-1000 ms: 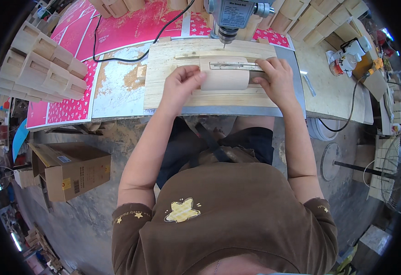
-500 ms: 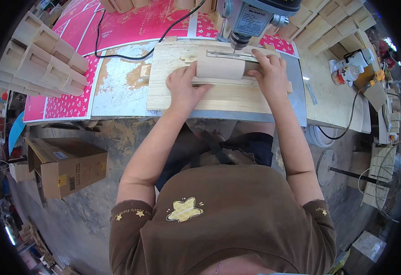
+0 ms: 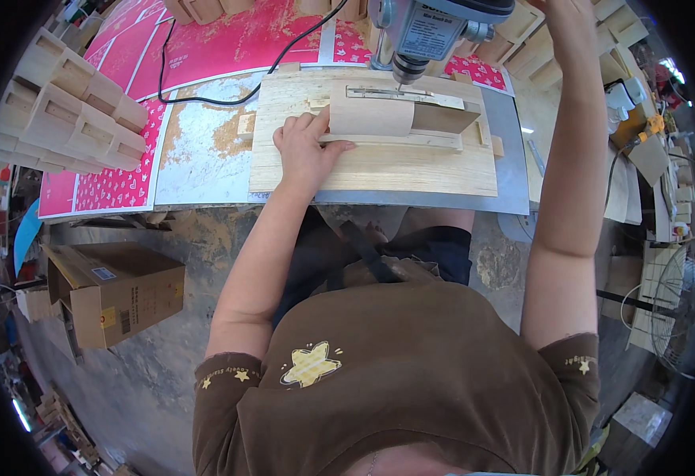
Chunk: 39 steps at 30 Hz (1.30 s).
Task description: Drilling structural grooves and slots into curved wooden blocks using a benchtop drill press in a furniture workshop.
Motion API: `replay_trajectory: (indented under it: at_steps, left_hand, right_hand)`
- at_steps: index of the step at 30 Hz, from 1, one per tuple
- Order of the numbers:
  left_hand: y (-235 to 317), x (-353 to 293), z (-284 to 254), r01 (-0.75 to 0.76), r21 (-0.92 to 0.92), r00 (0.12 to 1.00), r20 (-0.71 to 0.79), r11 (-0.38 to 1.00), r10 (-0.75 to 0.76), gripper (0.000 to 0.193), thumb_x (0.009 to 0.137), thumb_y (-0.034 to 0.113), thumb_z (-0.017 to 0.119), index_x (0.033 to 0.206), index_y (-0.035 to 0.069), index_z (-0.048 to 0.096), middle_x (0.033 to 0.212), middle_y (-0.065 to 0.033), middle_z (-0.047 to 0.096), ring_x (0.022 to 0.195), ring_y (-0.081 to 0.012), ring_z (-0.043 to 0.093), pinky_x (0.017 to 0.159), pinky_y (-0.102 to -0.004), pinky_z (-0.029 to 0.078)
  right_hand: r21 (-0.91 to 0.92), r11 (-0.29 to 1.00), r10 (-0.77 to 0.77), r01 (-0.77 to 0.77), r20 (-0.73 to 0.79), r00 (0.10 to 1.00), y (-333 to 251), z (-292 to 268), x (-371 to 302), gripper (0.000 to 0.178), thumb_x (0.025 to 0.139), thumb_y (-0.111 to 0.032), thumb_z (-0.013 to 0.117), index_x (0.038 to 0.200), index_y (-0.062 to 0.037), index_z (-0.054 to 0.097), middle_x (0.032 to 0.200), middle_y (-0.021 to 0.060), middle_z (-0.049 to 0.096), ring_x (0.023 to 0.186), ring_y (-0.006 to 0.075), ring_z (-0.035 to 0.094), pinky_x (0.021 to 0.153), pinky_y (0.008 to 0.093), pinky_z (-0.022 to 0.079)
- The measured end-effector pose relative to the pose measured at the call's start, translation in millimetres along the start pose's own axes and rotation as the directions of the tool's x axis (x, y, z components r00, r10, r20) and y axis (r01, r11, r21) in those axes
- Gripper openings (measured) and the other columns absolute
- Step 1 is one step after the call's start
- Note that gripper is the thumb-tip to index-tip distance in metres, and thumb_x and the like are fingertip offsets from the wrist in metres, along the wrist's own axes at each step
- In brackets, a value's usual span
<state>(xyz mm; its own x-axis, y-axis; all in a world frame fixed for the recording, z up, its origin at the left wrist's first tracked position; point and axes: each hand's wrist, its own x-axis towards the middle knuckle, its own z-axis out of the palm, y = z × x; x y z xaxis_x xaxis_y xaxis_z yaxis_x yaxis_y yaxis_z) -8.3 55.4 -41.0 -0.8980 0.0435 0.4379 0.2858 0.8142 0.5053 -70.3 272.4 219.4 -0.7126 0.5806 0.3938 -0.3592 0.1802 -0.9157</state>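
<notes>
A pale wooden block (image 3: 371,115) with a rounded face lies on a wooden board (image 3: 379,174), under the chuck of a bench drill (image 3: 409,67). My left hand (image 3: 304,151) grips the block's left end, thumb on the near side and fingers behind. A slotted metal strip (image 3: 399,95) runs along the block's top, below the drill bit. From the block's right end sticks out a flat grey-brown piece (image 3: 446,119). My right hand (image 3: 558,6) is raised at the top edge beside the drill; its fingers are cut off by the picture's edge.
Stacks of pale wooden pieces with recesses (image 3: 85,107) stand at left, more behind the drill. A black cable (image 3: 260,94) curves over the pink sheet (image 3: 228,51). Sawdust (image 3: 220,119) covers part of the bench. A cardboard box (image 3: 129,293) sits on the floor at left.
My right hand has let go of the block's right end and risen up and right beside the drill. My left hand stays at the block's left end.
</notes>
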Motion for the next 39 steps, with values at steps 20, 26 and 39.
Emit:
replay_trajectory:
  at_steps: [20, 26, 39]
  left_hand:
    - [2.2, 2.1, 3.6, -0.037, 0.002, 0.999, -0.006, 0.999, 0.037, 0.064, 0.059, 0.033, 0.079, 0.117, 0.015, 0.061, 0.078, 0.0009, 0.053, 0.083, -0.0203, 0.048, 0.08, -0.0369, 0.029]
    - [2.1, 2.5, 4.8, -0.051, 0.018, 0.998, -0.028, 0.999, 0.052, 0.063, 0.059, 0.033, 0.079, 0.117, 0.016, 0.061, 0.078, 0.0005, 0.053, 0.083, -0.0203, 0.048, 0.08, -0.0371, 0.029]
    - [34.4, 7.8, 27.4, -0.073, -0.002, 0.997, -0.025, 0.997, 0.073, 0.066, 0.058, 0.037, 0.079, 0.118, 0.016, 0.06, 0.08, -0.0001, 0.054, 0.083, -0.021, 0.049, 0.081, -0.0397, 0.028]
  right_hand:
    - [-0.236, 0.724, -0.524, 0.648, 0.424, 0.739, 120.4, -74.5, -99.7, 0.013, 0.083, -0.005, 0.057, 0.094, -0.0037, 0.064, 0.069, 0.007, 0.057, 0.059, 0.0219, 0.053, 0.056, 0.0324, 0.04]
    - [-0.226, 0.689, -0.557, 0.688, 0.443, 0.703, 141.6, -70.8, -95.0, 0.011, 0.081, -0.005, 0.058, 0.091, -0.0042, 0.064, 0.068, 0.0059, 0.056, 0.063, 0.0208, 0.053, 0.062, 0.0329, 0.038]
    - [-0.387, 0.689, -0.45, 0.613, 0.435, 0.78, 43.5, -0.8, 67.1, 0.038, 0.085, -0.028, 0.044, 0.073, 0.0054, 0.058, 0.065, 0.0212, 0.057, 0.063, 0.0261, 0.058, 0.061, 0.036, 0.043]
